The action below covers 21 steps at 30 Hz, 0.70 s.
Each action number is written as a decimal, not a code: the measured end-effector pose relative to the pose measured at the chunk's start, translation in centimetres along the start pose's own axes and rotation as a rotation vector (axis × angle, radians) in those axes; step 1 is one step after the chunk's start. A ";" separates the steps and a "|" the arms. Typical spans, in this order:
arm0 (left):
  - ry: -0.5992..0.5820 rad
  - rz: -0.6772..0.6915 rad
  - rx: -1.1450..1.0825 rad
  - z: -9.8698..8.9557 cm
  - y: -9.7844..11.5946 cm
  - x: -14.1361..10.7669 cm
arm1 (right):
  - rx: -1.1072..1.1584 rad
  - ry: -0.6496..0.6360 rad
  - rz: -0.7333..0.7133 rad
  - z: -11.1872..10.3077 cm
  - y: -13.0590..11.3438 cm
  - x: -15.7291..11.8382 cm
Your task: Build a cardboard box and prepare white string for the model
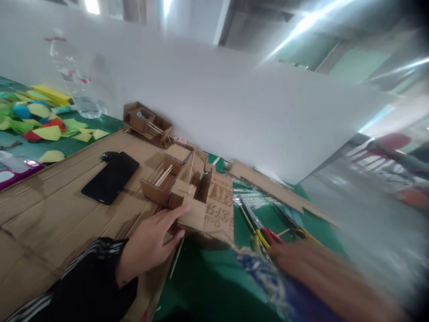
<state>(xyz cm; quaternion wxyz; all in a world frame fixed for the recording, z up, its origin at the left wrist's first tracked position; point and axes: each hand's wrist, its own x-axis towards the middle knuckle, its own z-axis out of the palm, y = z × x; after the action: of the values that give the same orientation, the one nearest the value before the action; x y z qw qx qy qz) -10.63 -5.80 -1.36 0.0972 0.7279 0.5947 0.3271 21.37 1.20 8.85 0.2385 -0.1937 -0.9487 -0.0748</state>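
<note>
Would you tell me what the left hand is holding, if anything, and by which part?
The left hand holds the cardboard construction by its near left corner, fingertip on top, thumb at the edge.

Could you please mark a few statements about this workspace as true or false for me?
1. The left hand is touching the cardboard model. True.
2. The phone lies directly on the green surface. False: it lies on the cardboard sheet.
3. The left sleeve is black with white stripes. True.
4. The coloured paper is to the right of the model. False: it is to the left.
5. The phone's screen is brightly lit. False: it is dark.
</note>
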 end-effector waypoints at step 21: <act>-0.051 0.034 -0.152 -0.3 -0.3 0.0 | 0.018 -0.138 -0.225 6.0 -3.9 7.3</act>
<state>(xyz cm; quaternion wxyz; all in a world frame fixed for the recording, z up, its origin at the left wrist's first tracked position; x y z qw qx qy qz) -11.04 -5.83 -1.27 0.1615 0.7363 0.5534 0.3543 11.37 1.44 6.95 0.1644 -0.0888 -0.9792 -0.0789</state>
